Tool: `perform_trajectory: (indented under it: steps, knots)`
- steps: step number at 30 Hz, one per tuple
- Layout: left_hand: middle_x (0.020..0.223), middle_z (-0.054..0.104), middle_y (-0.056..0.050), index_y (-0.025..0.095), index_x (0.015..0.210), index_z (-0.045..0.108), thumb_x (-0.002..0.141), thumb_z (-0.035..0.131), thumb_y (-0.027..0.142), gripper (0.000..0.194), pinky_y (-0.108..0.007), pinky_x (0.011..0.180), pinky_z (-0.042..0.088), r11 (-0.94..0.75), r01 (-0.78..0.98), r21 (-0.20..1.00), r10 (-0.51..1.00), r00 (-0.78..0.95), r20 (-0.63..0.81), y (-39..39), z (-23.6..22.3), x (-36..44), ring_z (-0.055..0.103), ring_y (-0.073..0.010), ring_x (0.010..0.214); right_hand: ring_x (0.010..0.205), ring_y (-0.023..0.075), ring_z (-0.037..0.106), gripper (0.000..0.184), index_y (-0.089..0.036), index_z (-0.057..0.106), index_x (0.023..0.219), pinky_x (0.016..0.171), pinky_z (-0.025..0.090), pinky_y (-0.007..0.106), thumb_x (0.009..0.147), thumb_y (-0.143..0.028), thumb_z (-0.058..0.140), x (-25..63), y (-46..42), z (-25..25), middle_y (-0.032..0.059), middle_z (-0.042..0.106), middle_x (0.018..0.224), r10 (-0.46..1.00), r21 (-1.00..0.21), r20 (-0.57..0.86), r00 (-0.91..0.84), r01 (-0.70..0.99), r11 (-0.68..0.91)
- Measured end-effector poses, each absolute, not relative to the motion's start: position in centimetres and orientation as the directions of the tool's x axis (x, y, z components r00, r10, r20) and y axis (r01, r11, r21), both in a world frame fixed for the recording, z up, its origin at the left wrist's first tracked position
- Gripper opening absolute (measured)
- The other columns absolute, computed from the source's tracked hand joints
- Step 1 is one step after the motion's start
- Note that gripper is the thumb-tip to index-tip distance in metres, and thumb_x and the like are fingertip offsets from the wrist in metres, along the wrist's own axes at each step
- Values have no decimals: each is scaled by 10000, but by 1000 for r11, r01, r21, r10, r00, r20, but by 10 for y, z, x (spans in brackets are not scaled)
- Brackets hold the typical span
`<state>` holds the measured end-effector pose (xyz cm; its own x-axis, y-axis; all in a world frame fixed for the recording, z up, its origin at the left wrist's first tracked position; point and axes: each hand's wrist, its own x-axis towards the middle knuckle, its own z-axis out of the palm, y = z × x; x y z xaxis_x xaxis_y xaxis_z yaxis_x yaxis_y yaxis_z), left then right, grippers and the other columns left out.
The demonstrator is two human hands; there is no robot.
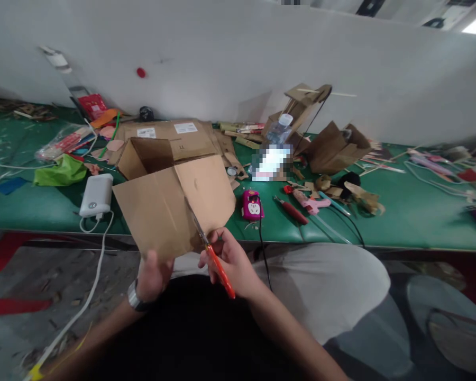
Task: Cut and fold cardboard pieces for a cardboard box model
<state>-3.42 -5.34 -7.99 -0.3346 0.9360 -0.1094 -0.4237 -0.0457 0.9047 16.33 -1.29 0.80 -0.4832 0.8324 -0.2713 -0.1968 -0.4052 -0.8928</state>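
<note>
A folded piece of brown cardboard (162, 209) is held up over the front edge of the green table. My left hand (154, 275) grips its lower edge, thumb on the near side. In my right hand (230, 262) are orange-handled scissors (221, 271), seen nearly edge-on. Their blades point up and lie along the line between the cardboard's left panel and its right panel (208, 190). The right hand's fingertips sit close to the lower edge of that right panel; whether they touch it is unclear. Behind the sheet stands an open cardboard box (138, 159).
Across the green table (412, 211) lie a magenta power socket (252, 206), red-handled pliers (293, 211), a pink glue gun (311, 202) and scraps. At left is a white charger-like box (97, 196) with a cable. A plastic bottle (280, 129) and cardboard constructions stand near the wall.
</note>
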Motion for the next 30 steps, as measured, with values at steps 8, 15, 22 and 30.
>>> perform_trajectory:
  steps: [8,15,22,30]
  knots:
    - [1061,825,-98,216,1075,774,611,965,610,638,-508,1010,630,-40,-500,865,867,-448,-219,-39,-41,-71,776,-347,1087,440,52,502,492,-239,502,1065,384,393,156,847,-474,875,185,-13,3,-32,710,751,798,-902,-293,-526,-123,-413]
    - [984,830,-68,202,1048,784,637,985,485,538,-380,839,658,-26,-418,908,809,-543,-227,-34,-36,-53,784,-244,888,405,46,501,544,-233,493,991,376,368,149,786,-506,916,183,-10,-1,-31,726,713,791,-870,-338,-510,-151,-469]
    - [1053,825,-71,206,1109,784,655,976,499,573,-357,870,632,-14,-412,911,793,-559,-240,-37,-40,-48,770,-245,976,389,52,502,525,-235,504,982,360,341,150,790,-508,909,186,-8,-3,-28,738,714,789,-852,-327,-520,-200,-484]
    - [1061,826,-76,198,1177,761,668,973,514,635,-366,858,631,8,-427,904,796,-544,-264,-39,-42,-51,776,-254,965,355,62,521,561,-227,513,980,337,378,154,780,-574,906,183,-5,-3,-56,702,661,769,-856,-331,-547,-169,-488]
